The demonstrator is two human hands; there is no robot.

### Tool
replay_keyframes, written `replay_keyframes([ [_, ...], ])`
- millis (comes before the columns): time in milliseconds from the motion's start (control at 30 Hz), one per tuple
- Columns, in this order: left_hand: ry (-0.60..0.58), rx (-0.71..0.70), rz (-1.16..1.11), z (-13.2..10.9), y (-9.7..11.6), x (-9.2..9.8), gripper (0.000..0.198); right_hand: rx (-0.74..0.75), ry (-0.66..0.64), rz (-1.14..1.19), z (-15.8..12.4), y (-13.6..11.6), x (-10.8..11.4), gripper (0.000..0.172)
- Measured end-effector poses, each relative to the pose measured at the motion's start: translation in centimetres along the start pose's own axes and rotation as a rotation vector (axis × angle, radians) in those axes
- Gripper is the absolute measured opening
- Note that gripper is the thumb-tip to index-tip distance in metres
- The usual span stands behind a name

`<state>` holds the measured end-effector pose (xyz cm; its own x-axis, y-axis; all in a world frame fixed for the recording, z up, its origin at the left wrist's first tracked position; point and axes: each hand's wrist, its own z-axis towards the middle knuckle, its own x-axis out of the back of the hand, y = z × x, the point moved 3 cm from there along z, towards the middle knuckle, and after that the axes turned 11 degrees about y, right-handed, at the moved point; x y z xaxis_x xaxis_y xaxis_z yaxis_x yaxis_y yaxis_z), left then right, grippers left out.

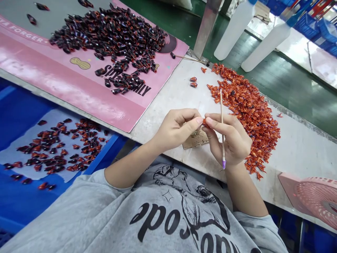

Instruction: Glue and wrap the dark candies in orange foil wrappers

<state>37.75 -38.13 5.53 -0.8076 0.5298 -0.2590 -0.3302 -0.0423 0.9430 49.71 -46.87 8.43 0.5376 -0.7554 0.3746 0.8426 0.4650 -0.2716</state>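
Observation:
Between the fingertips of both hands is a small orange plastic piece point(204, 121), mostly covered by the fingers. My left hand point(179, 128) pinches it from one side. My right hand point(229, 135) pinches it from the other side and also carries a thin wooden stick point(221, 116) with a purple tip, held between its fingers. Under the hands lies a small brown cardboard piece point(196, 140) with dark specks. To the right of my right hand is a big heap of orange pieces point(252, 109). Two loose orange pieces point(193, 82) lie on the table beyond the hands.
A pile of black-and-orange pieces point(113, 31) covers part of a pink printed board point(86, 91) at left. Below it, a blue tray point(100, 161) holds more pieces on white paper. White bottles point(234, 30) stand beyond the table; a pink fan point(316, 198) is at right.

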Motion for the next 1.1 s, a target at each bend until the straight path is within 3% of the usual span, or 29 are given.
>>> replay_keyframes([
  [200, 0.045, 0.298, -0.228, 0.4, -0.6, 0.0, 0.030, -0.181, -0.039, 0.184, 0.4, 1.0, 0.6, 0.023],
  [400, -0.044, 0.357, -0.121, 1.3, 0.2, 0.3, 0.029, -0.178, -0.006, 0.070, 0.4, 1.8, 0.8, 0.014],
  [500, -0.130, 0.255, 0.162, 3.9, 0.2, 1.4, 0.028, -0.146, 0.015, -0.020, 0.2, 2.4, 1.0, 0.014],
  [633, -0.236, 0.023, 1.006, 9.6, -1.6, 2.4, 0.026, -0.108, 0.020, -0.075, -0.1, 2.8, 1.1, 0.014],
  [733, -0.251, -0.016, 1.229, 13.3, -3.6, 2.3, 0.030, -0.073, 0.035, -0.084, -0.1, 3.2, 1.1, 0.014],
  [833, -0.229, -0.034, 1.339, 15.0, -4.1, 2.5, 0.026, -0.082, 0.038, -0.080, -0.1, 3.9, 1.1, 0.014],
  [967, -0.140, -0.065, 1.466, 14.8, -1.0, 5.8, 0.025, -0.190, 0.009, -0.029, -0.2, 5.0, 1.3, 0.013],
  [1100, -0.003, -0.098, 1.569, 12.3, 3.4, 10.9, 0.026, -0.467, -0.027, 0.151, -0.8, 5.7, 1.2, 0.027],
])
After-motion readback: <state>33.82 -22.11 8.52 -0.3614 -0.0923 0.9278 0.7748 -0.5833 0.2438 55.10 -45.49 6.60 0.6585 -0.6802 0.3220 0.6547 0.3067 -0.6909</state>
